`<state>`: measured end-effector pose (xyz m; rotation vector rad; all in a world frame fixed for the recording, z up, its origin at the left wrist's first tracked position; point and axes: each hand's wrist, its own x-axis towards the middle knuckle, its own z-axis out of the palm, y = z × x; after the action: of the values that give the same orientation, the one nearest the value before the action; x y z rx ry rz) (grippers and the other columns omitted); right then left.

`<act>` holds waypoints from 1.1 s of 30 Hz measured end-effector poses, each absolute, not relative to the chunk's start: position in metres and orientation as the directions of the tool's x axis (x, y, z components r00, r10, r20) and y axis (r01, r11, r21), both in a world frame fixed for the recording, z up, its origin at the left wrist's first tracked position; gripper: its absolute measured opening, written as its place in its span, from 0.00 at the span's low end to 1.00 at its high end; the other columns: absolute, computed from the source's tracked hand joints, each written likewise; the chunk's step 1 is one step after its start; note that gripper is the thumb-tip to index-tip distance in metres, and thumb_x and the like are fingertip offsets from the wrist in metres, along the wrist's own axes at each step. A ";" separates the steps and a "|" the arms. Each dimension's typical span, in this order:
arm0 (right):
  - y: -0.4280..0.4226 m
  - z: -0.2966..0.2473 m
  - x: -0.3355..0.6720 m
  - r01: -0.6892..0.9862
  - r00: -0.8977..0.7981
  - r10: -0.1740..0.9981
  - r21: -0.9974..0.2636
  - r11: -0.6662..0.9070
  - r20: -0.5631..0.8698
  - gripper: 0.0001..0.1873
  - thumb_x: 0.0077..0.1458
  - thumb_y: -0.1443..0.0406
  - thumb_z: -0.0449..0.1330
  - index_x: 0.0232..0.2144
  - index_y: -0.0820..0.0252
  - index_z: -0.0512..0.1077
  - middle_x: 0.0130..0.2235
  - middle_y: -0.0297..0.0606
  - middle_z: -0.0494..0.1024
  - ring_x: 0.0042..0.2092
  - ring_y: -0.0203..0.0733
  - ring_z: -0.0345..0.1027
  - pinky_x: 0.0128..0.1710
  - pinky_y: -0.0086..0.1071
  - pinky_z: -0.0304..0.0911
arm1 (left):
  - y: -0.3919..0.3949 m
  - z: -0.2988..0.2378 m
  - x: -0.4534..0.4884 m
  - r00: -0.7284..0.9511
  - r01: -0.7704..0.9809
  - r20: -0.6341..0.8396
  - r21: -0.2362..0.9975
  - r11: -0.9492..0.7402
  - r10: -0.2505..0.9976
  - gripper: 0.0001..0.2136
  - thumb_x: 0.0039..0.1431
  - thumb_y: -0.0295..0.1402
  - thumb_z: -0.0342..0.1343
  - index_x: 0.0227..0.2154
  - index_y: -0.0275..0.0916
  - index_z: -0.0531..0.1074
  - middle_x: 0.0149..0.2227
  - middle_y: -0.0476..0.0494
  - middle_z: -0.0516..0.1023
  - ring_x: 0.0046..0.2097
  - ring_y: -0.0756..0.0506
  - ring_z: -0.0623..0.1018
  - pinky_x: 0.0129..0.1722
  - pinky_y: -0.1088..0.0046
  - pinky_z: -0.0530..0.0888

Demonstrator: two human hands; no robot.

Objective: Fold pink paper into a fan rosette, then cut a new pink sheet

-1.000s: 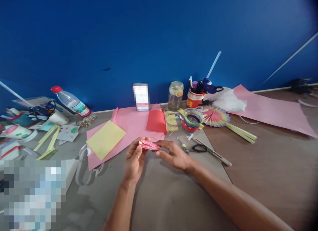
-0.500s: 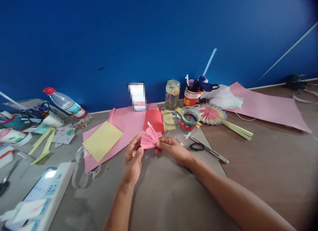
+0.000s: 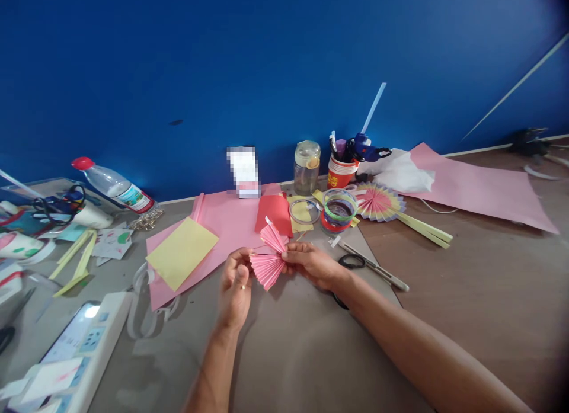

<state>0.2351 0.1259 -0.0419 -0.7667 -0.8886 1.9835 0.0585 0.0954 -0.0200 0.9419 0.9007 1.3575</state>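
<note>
My right hand [image 3: 312,263] pinches a pink pleated paper fan [image 3: 269,271] at its gathered middle, above the table. The fan stands in two spread wings, one upper and one lower, with a gap between them facing left. My left hand [image 3: 236,288] is at the fan's left edge, its fingers loosely curled and the thumb apart; the fingertips are at or very near the pleats. Just behind the fan lies a piece of red paper [image 3: 274,214]. Right of it are a roll of tape [image 3: 304,211] and a stack of coloured tape rolls [image 3: 339,210].
Pink paper [image 3: 231,214] with a yellow sheet [image 3: 182,253] lies left. A finished-looking paper rosette [image 3: 377,202], a glass jar [image 3: 306,167] and a pen-filled red cup [image 3: 341,173] stand or lie behind right. A power strip [image 3: 95,348] and a bottle [image 3: 118,188] are left.
The pink fan has opened from one bunched wedge into two separate wings, the lower one swinging down. My left fingers have eased off its left side; my right hand keeps its pinch.
</note>
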 end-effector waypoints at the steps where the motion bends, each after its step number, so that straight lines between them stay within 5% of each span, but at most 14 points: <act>1: 0.125 -0.041 0.235 -0.410 -0.493 0.847 -0.806 -0.426 -0.197 0.13 0.42 0.59 0.67 0.22 0.64 0.72 0.22 0.32 0.73 0.24 0.30 0.61 0.27 0.26 0.53 | 0.096 -0.021 0.058 0.004 -0.364 0.021 0.931 -0.018 1.000 0.16 0.51 0.47 0.59 0.35 0.39 0.73 0.34 0.45 0.73 0.39 0.45 0.73 0.40 0.69 0.70; 7: 0.121 -0.034 0.233 -0.354 -0.510 0.832 -0.829 -0.433 -0.217 0.15 0.41 0.57 0.67 0.23 0.64 0.72 0.20 0.30 0.70 0.23 0.29 0.58 0.26 0.26 0.51 | 0.096 -0.023 0.054 0.167 -0.310 -0.028 0.948 0.079 0.986 0.18 0.53 0.46 0.58 0.18 0.35 0.69 0.30 0.45 0.71 0.32 0.49 0.70 0.34 0.73 0.68; 13: 0.121 -0.033 0.231 -0.305 -0.529 0.824 -0.860 -0.408 -0.203 0.19 0.43 0.53 0.65 0.19 0.63 0.69 0.19 0.29 0.68 0.22 0.29 0.56 0.25 0.27 0.50 | 0.097 -0.024 0.063 0.174 -0.319 -0.248 0.901 0.293 0.953 0.12 0.46 0.38 0.64 0.29 0.37 0.71 0.27 0.49 0.74 0.29 0.49 0.73 0.32 0.72 0.69; 22: 0.121 -0.041 0.227 -0.355 -0.568 0.782 -0.780 -0.516 -0.259 0.16 0.40 0.57 0.69 0.23 0.64 0.71 0.20 0.28 0.69 0.22 0.28 0.57 0.26 0.26 0.51 | 0.093 -0.017 0.070 0.303 -0.412 -0.271 0.827 0.382 0.914 0.15 0.46 0.36 0.65 0.37 0.35 0.75 0.32 0.44 0.79 0.36 0.44 0.78 0.39 0.68 0.72; 28: 0.116 -0.037 0.223 -0.392 -0.659 0.712 -0.697 -0.600 -0.243 0.15 0.41 0.58 0.69 0.24 0.65 0.72 0.23 0.32 0.72 0.27 0.31 0.63 0.33 0.29 0.56 | 0.095 -0.019 0.070 0.276 -0.464 -0.336 0.774 0.431 0.901 0.14 0.41 0.34 0.68 0.32 0.36 0.76 0.29 0.46 0.78 0.37 0.44 0.78 0.40 0.68 0.72; 33: 0.113 -0.036 0.222 -0.331 -0.667 0.689 -0.716 -0.614 -0.283 0.16 0.40 0.57 0.69 0.23 0.65 0.71 0.22 0.31 0.71 0.25 0.30 0.59 0.28 0.27 0.53 | 0.095 -0.022 0.070 0.258 -0.414 -0.284 0.831 0.371 0.923 0.11 0.45 0.36 0.65 0.30 0.37 0.74 0.26 0.48 0.76 0.33 0.45 0.77 0.37 0.70 0.72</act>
<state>0.2216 0.1128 -0.0361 -0.7391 -0.8549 2.2691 0.0703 0.0947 -0.0222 0.7047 0.8795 1.0161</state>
